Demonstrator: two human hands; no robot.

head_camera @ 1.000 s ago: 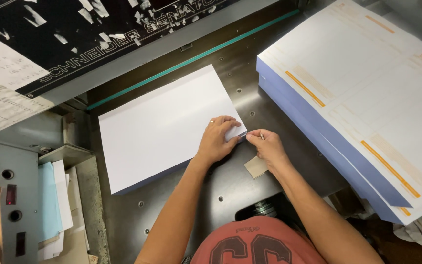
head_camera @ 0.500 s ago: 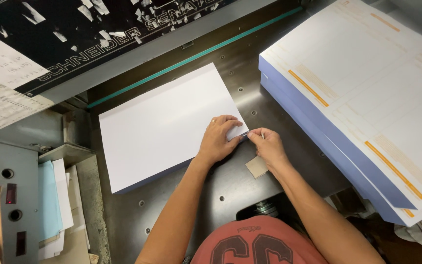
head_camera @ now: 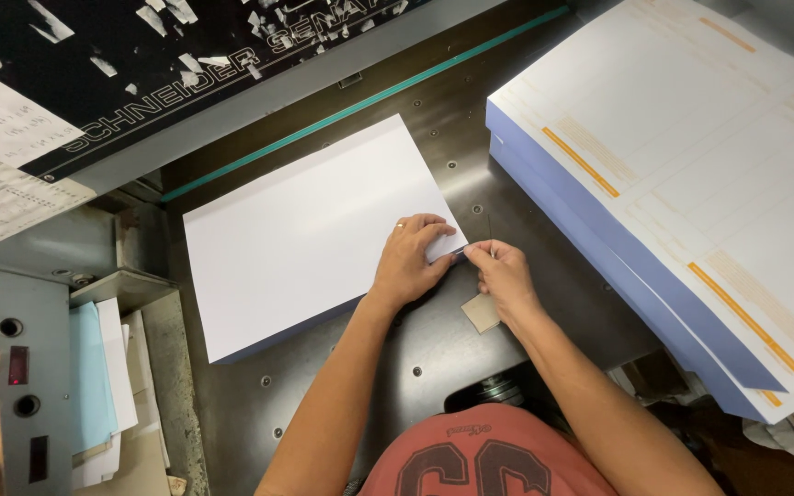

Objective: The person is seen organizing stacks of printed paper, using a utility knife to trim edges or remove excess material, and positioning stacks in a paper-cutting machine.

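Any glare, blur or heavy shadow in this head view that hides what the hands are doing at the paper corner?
Head view: sharp, even overhead light; the white paper stack is bright but not blown out. Left hand and right hand are crisp at its corner, casting soft shadows on the dark metal table. Slight wide-angle bend toward the edges.

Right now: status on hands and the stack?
Left hand flat on white paper stack corner. Right hand pinching that corner. Small card scrap beside right hand.

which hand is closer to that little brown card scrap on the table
Right. The right hand sits just above the brown card scrap; the left hand rests on the white paper stack, farther left.
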